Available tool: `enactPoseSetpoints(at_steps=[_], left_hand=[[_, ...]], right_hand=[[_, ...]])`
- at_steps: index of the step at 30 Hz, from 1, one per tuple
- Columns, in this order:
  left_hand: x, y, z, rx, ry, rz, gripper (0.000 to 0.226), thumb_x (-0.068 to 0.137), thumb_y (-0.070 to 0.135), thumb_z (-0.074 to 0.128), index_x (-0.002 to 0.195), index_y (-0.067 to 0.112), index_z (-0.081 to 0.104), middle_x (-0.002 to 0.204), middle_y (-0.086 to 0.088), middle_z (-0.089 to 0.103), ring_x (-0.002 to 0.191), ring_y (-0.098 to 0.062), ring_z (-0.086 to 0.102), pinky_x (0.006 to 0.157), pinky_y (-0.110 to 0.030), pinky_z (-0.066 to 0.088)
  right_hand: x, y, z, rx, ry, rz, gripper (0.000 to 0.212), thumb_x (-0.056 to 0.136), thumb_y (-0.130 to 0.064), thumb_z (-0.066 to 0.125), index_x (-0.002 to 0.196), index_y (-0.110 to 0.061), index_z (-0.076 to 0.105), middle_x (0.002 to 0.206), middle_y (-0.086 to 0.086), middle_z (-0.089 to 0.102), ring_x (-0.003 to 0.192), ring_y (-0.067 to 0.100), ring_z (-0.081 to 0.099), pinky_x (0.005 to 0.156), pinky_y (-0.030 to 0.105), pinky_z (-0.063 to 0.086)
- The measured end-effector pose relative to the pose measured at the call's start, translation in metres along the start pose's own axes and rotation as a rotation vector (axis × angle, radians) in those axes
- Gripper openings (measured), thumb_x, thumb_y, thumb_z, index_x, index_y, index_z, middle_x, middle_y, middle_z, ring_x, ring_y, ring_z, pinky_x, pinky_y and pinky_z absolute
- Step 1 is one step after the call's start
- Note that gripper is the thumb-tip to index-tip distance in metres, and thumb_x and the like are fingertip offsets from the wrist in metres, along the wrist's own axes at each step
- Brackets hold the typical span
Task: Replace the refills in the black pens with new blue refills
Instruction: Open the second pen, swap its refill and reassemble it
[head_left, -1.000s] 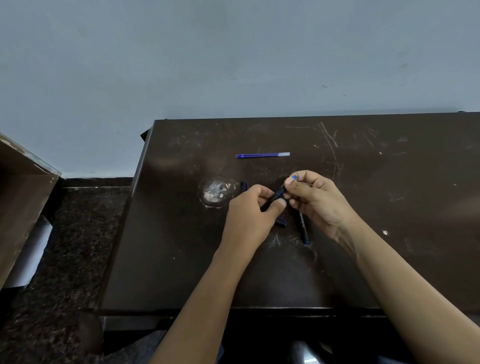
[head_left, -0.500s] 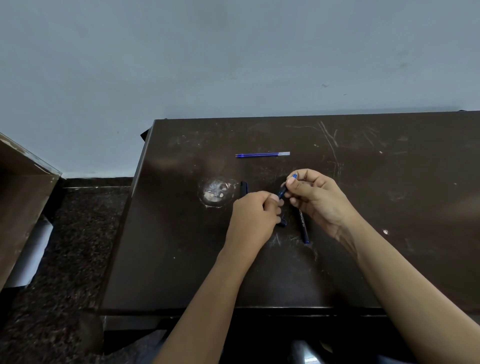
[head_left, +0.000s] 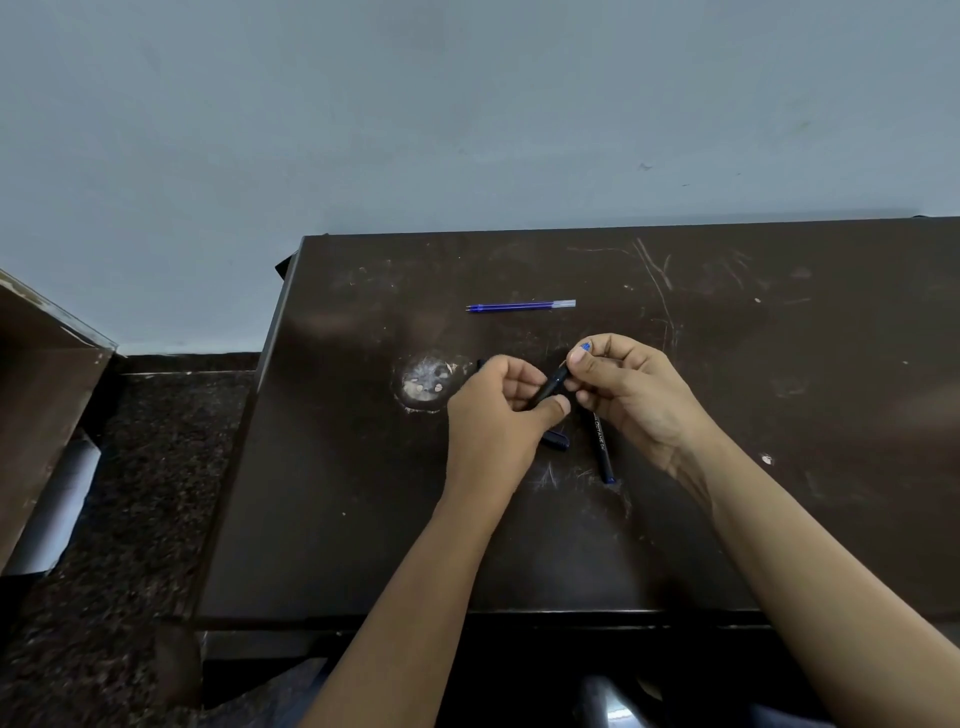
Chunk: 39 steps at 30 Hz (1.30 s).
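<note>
Starting at the far left, a brown board leans beside the dark table, whose top bears a worn pale patch. Just right of that patch, a small dark piece peeks out behind the left hand.

The left hand has loosened since half a second ago. Then it was balled up close against the pen. Now its fingers are curled more loosely, with the thumb under the lower end of the black pen, pinching it against the fingers. More of the barrel shows between the two hands than before.

Below the left thumb, a dark cap lies on the table. Farther back, the blue refill lies flat where it was, well apart from both hands.

The right hand has hardly moved. Its thumb and curled fingers pinch the pen's upper end, where a blue tip sticks out above the thumbnail. The pen slants up to the right, off the table. Under the right hand a second black pen lies on the table, unmoved.
</note>
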<state>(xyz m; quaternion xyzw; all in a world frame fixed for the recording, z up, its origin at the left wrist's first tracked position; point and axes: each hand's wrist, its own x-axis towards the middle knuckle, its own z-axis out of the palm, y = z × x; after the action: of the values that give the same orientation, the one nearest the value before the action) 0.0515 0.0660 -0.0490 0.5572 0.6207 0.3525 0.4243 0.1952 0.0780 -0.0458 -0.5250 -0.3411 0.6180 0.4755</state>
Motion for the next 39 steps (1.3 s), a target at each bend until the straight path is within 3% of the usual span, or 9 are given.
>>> enactPoseSetpoints(at_steps=[5,10,15,18,22,28,30,33,39], left_hand=[[0.001,0.003,0.008,-0.056,-0.147,-0.192,0.025,0.097,0.032,0.046,0.096,0.02,0.067,0.086,0.002,0.072,0.08,-0.01,0.07,0.084,-0.039,0.057],[0.001,0.001,0.003,-0.023,-0.027,-0.015,0.012,0.082,0.022,0.072,0.084,0.031,0.063,0.079,0.011,0.068,0.075,-0.002,0.066,0.069,-0.012,0.052],[0.001,0.006,0.004,-0.081,-0.219,-0.261,0.026,0.099,0.031,0.044,0.09,0.022,0.066,0.089,0.001,0.072,0.083,-0.01,0.068,0.081,-0.03,0.056],[-0.001,0.007,0.003,-0.083,-0.207,-0.22,0.02,0.096,0.025,0.05,0.088,0.022,0.069,0.083,0.005,0.072,0.074,-0.004,0.067,0.072,-0.023,0.054],[-0.003,0.005,0.002,-0.107,-0.125,-0.168,0.015,0.089,0.024,0.064,0.101,0.015,0.067,0.086,0.0,0.072,0.079,-0.01,0.069,0.081,-0.032,0.056],[0.001,0.011,0.004,-0.312,-0.295,-0.306,0.024,0.098,0.023,0.047,0.09,0.019,0.069,0.067,0.011,0.064,0.053,0.0,0.05,0.049,-0.015,0.042],[0.002,0.014,0.003,-0.437,-0.392,-0.376,0.025,0.1,0.022,0.043,0.094,0.016,0.066,0.067,0.008,0.06,0.049,-0.001,0.044,0.045,-0.015,0.038],[0.001,0.016,0.001,-0.52,-0.51,-0.383,0.026,0.102,0.021,0.04,0.101,0.013,0.064,0.071,0.007,0.061,0.05,-0.001,0.043,0.046,-0.015,0.037],[-0.001,0.016,-0.002,-0.068,-0.324,-0.135,0.025,0.1,0.022,0.043,0.091,0.02,0.067,0.079,0.01,0.067,0.061,0.0,0.05,0.066,-0.022,0.042]], right_hand=[[0.0,0.001,0.001,-0.003,0.015,0.0,0.006,0.085,-0.009,0.064,0.081,-0.011,0.06,0.069,0.003,0.058,0.061,0.005,0.057,0.058,0.014,0.048],[0.0,0.001,0.0,-0.004,0.013,-0.004,0.006,0.085,-0.011,0.065,0.083,-0.01,0.059,0.068,0.003,0.057,0.061,0.006,0.056,0.058,0.015,0.047],[0.001,0.002,0.0,-0.02,0.017,-0.003,0.007,0.084,-0.01,0.066,0.083,-0.01,0.059,0.069,0.002,0.056,0.062,0.006,0.055,0.058,0.015,0.047],[0.001,0.002,-0.002,-0.035,0.013,-0.014,0.006,0.085,-0.009,0.064,0.082,-0.009,0.06,0.069,0.004,0.056,0.062,0.007,0.055,0.059,0.016,0.047],[0.001,0.002,-0.001,-0.031,-0.006,-0.018,0.004,0.087,-0.007,0.061,0.083,-0.009,0.062,0.074,0.006,0.058,0.064,0.008,0.055,0.061,0.016,0.047],[0.001,-0.004,-0.009,0.209,-0.199,0.086,0.021,0.082,-0.015,0.059,0.1,-0.008,0.066,0.091,0.004,0.07,0.064,0.01,0.059,0.065,0.022,0.053],[0.0,-0.005,-0.012,0.224,-0.263,0.13,0.027,0.081,-0.014,0.057,0.105,-0.012,0.069,0.109,0.003,0.072,0.076,0.011,0.067,0.066,0.022,0.053],[0.0,-0.006,-0.012,0.271,-0.264,0.13,0.025,0.08,-0.01,0.058,0.098,-0.015,0.074,0.105,0.006,0.073,0.076,0.013,0.068,0.058,0.022,0.051],[-0.001,-0.003,-0.008,0.19,-0.13,0.044,0.018,0.081,0.0,0.058,0.094,-0.007,0.068,0.086,0.005,0.075,0.056,0.01,0.058,0.063,0.023,0.054]])
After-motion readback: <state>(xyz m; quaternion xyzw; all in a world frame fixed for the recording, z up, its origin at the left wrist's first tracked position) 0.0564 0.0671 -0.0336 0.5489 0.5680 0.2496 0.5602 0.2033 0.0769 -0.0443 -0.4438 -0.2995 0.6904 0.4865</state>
